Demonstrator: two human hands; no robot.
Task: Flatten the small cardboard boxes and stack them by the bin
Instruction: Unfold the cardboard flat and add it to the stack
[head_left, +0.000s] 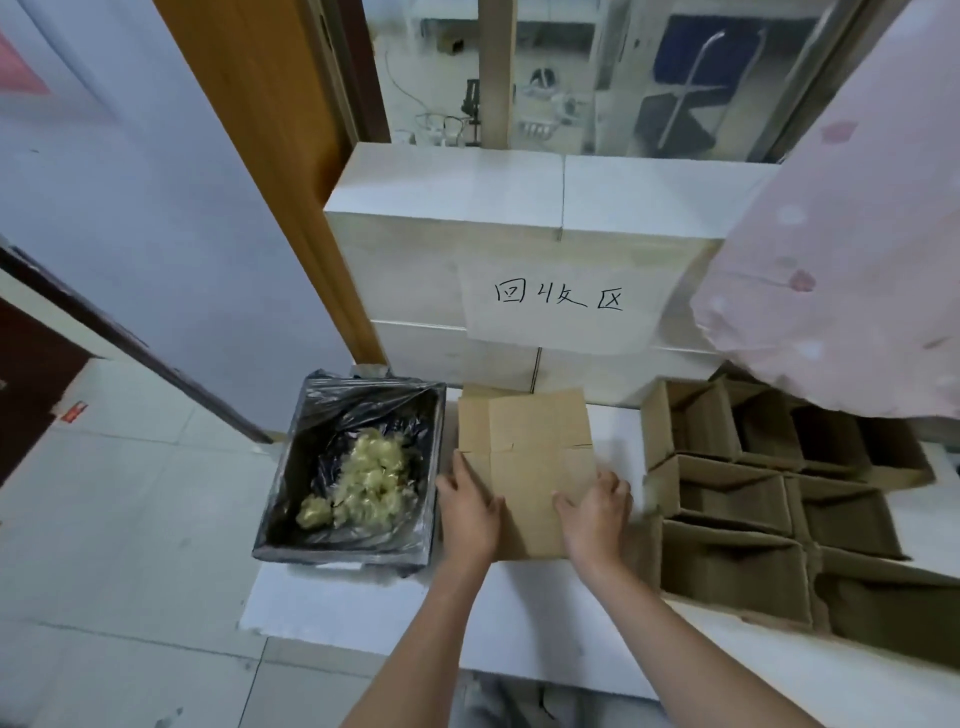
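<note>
A flattened brown cardboard box (527, 447) lies on the white sheet right beside the bin (291, 467). The bin is lined with a black bag and holds pale crumpled scraps. My left hand (467, 509) lies on the flat box's near left edge, its fingers spread along that side. My right hand (595, 512) presses on the near right corner with its fingers extended. To the right stand several open, unflattened cardboard boxes (727, 493) packed side by side.
White boxes (441, 208) are stacked behind, with a paper sign (558, 301) taped to their front. A pink cloth (857, 234) hangs at the upper right over the open boxes. A wooden door frame (280, 182) rises behind the bin. Tiled floor spreads to the left.
</note>
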